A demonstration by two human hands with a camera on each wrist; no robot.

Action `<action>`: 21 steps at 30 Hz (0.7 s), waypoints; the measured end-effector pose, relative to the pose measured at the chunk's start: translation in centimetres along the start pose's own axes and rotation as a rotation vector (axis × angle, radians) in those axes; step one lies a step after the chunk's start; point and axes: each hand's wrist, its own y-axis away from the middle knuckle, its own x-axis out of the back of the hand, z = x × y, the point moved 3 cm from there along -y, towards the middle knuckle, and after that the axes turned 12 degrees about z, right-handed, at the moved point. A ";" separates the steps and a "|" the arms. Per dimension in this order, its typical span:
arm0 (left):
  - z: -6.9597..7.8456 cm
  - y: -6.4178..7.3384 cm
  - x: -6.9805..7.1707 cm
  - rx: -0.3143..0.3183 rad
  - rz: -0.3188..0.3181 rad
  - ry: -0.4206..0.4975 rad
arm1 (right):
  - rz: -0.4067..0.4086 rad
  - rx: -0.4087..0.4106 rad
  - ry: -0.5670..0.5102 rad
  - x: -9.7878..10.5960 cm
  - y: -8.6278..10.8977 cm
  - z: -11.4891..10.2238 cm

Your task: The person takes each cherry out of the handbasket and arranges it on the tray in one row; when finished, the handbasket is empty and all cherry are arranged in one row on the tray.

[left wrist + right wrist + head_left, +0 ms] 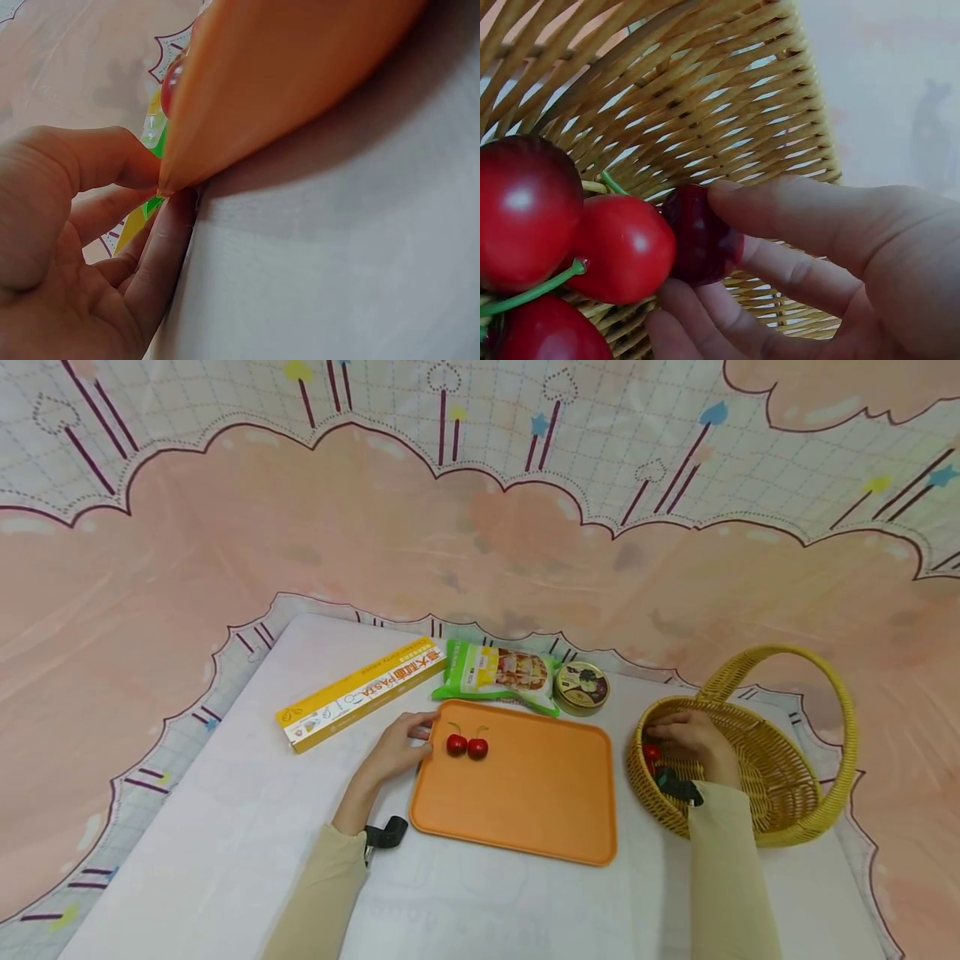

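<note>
My left hand (396, 748) pinches the left rim of an orange tray (525, 802), thumb on its edge and fingertips below, as the left wrist view shows. Two red cherries (467, 746) with green stems lie on the tray near that hand. Inside the wicker basket (795, 839), my right hand (693, 739) holds a dark red cherry (697, 236) between thumb and fingers. Several brighter cherries (622, 247) sit right beside it, one with a green stem across it. In the head view the right hand and wrist partly cover the basket's inside.
Behind the tray lie a yellow and white pasta box (363, 693), a green food packet (498, 672) and a round tin (582, 685). The basket's tall handle (843, 718) arches up at the right. A patterned cloth (480, 543) hangs behind the white table (480, 910).
</note>
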 end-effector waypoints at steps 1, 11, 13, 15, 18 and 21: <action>0.0 0.0 0.0 0.001 -0.001 0.001 | -0.002 0.001 0.002 0.0 0.1 -0.1; 0.1 -0.1 -0.2 -0.006 0.002 0.012 | 0.029 0.002 0.014 0.7 1.0 -0.1; 0.1 -0.1 -0.2 -0.010 0.001 0.018 | 0.042 -0.001 0.012 0.9 1.1 0.0; 0.1 -0.1 -0.2 -0.013 0.001 0.021 | 0.053 -0.006 0.018 1.0 1.3 0.0; 0.0 -0.1 -0.2 -0.015 0.000 0.015 | 0.056 -0.026 0.024 1.1 1.7 -0.1; -0.1 -0.1 -0.1 -0.015 0.000 0.009 | 0.086 -0.047 0.002 1.2 2.2 -0.3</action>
